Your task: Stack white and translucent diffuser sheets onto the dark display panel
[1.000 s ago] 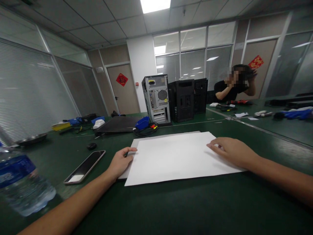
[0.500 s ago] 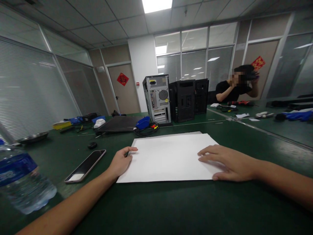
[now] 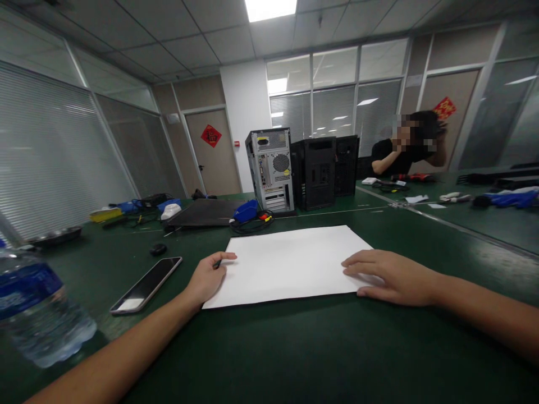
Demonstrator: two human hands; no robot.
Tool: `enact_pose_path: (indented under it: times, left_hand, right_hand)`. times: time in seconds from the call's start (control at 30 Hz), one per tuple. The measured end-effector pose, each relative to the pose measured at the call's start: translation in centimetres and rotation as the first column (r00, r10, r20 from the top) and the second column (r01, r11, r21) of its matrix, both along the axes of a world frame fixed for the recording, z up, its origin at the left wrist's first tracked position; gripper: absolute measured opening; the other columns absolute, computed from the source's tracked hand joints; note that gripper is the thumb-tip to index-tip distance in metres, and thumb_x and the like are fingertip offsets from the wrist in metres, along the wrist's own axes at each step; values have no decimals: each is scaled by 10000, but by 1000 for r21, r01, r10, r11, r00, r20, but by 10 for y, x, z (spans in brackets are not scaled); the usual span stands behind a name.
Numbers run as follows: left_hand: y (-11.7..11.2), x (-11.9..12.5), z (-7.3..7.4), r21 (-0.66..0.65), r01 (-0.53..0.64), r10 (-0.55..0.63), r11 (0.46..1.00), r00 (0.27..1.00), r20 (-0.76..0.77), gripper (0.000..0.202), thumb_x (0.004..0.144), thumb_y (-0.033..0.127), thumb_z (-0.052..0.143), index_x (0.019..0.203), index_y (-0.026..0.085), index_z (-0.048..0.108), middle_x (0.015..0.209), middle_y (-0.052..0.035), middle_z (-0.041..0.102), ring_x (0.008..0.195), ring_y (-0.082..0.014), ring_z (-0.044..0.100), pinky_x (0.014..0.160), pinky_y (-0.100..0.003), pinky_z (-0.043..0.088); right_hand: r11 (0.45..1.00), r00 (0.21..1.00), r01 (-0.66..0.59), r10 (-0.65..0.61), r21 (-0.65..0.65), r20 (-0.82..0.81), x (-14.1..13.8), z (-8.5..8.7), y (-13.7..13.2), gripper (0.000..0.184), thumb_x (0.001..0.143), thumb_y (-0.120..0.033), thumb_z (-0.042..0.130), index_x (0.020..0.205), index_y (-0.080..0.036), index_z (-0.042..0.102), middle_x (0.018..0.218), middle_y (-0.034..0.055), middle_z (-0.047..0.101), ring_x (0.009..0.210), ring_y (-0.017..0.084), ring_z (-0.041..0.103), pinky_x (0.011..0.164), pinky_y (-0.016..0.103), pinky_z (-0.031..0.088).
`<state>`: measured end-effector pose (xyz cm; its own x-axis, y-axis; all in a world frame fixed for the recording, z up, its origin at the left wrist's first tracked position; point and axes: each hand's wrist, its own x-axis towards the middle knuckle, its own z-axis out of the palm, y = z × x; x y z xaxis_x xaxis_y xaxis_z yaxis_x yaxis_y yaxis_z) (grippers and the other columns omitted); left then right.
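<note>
A plain white sheet of paper (image 3: pixel 286 269) lies flat on the green desk (image 3: pixel 295 353) between the two hands, its surface smooth and evenly bright, a thin dark line along its near edge. The left hand (image 3: pixel 207 278) sits at the left edge, half open, forefinger stretched over the paper and thumb apart below it; whether it grips the sheet I cannot tell. The right hand (image 3: pixel 393 278) is loosely spread, fingertips touching the right side, thumb by the near corner, grasping nothing visibly. At far left stands a clear plastic bottle (image 3: pixel 46 336) with clear liquid inside; its blue label (image 3: pixel 29 289) carries pale lettering too blurred to read. Farther back is a shallow metal dish (image 3: pixel 56 237), its contents hidden. On the door behind, a red diamond (image 3: pixel 211 136) bears the dark character 福.
</note>
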<state>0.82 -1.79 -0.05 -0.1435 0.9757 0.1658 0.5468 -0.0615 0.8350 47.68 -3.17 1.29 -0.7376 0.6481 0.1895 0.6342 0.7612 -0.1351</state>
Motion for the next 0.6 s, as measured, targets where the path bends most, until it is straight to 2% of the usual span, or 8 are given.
enact_pose_path:
  times: [0.27,0.47,0.6]
  left_hand:
    - [0,2,1,-28,-24,24,999,1000,4,436,690,91,534,1058,197,743,1258,-55,691,630,-125,593,561,-230,408]
    - [4,-3,-5,-47,1,4,999,994,107,469,646,104,549,1071,183,729,1238,-66,696,595,-115,568,551,-233,395]
    - [7,-9,-9,-46,57,-47,997,980,194,486,617,129,575,1075,181,730,1182,-70,718,637,-148,601,576,-255,411]
  right_hand:
    - [999,999,30,-30,-27,-18,-2,-3,0,500,912,-530,576,1378,-348,572,1415,43,553,1277,279,526,1070,519,439]
    - [1000,1000,-5,4,-17,-30,-1,-4,2,490,923,-499,578,1384,-332,570,1419,59,551,1282,284,526,1065,521,446]
    - [1000,1000,-28,28,5,-12,0,-3,1,484,936,-479,568,1395,-325,558,1427,60,547,1293,278,524,1061,518,457]
